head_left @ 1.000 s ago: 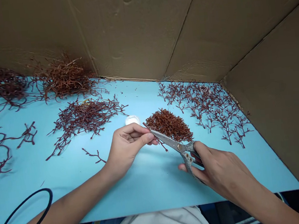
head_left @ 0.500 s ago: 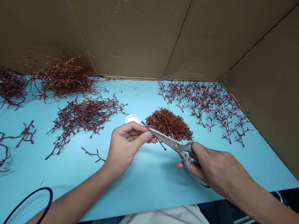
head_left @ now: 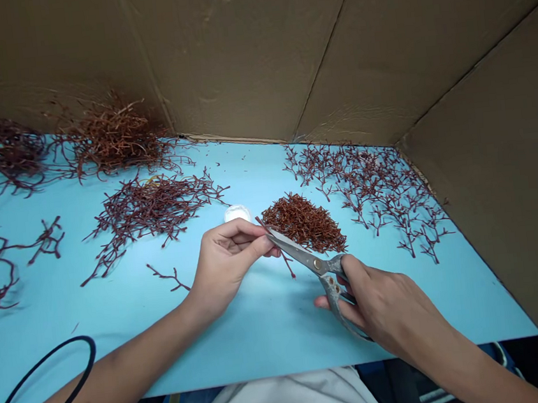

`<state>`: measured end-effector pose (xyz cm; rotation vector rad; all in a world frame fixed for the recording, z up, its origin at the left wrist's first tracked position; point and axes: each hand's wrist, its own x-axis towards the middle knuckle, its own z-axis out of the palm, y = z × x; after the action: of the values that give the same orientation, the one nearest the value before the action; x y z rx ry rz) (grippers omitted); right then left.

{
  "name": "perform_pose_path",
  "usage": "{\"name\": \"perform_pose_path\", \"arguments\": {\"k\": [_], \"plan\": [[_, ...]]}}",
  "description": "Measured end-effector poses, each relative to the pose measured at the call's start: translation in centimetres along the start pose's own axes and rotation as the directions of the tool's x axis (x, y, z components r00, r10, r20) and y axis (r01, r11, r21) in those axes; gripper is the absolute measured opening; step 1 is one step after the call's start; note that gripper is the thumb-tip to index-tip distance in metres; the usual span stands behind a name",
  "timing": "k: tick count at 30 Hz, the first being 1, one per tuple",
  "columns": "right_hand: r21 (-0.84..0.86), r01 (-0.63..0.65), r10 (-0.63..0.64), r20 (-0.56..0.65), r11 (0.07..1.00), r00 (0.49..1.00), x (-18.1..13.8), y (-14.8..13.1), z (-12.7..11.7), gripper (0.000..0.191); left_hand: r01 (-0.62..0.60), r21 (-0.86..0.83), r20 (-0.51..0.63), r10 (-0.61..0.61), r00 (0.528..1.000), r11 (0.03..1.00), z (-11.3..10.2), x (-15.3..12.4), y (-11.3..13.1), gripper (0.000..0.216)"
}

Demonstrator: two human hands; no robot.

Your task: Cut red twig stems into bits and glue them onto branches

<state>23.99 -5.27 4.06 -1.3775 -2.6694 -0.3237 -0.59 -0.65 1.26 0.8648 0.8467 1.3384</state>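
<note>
My left hand (head_left: 230, 260) pinches a thin reddish-brown twig (head_left: 288, 265) between thumb and fingertips; one end sticks up past the fingers and the other hangs below. With my right hand (head_left: 385, 298) I grip a pair of worn metal scissors (head_left: 311, 261). Their blades look almost closed, and the tips lie against the twig right at my left fingertips. Whether the blades cut into it is hidden by the fingers. Just behind the scissors is a heap of short brown twig pieces (head_left: 303, 223). Past my left hand sits a small round white dish (head_left: 237, 214).
Branched twigs (head_left: 373, 190) are spread at the right. Left of me lie a pile of branched twigs (head_left: 149, 207), tangled bundles (head_left: 113, 138) and a single twig (head_left: 168, 276). Cardboard walls (head_left: 254, 55) enclose the blue tabletop (head_left: 246, 351). A black loop (head_left: 90, 355) crosses my left forearm.
My right hand and the scissors have shifted slightly left. The twig's lower end has swung a little left and down. My left hand stays in place.
</note>
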Motion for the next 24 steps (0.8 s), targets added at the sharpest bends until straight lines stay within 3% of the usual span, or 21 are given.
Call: {"name": "perform_pose_path", "arguments": {"k": [24], "plan": [[0.1, -0.029, 0.031, -0.012, 0.995, 0.999, 0.16, -0.54, 0.13, 0.05, 0.054, -0.087, -0.016, -0.055, 0.998, 0.995, 0.03, -0.42, -0.19, 0.017]]}}
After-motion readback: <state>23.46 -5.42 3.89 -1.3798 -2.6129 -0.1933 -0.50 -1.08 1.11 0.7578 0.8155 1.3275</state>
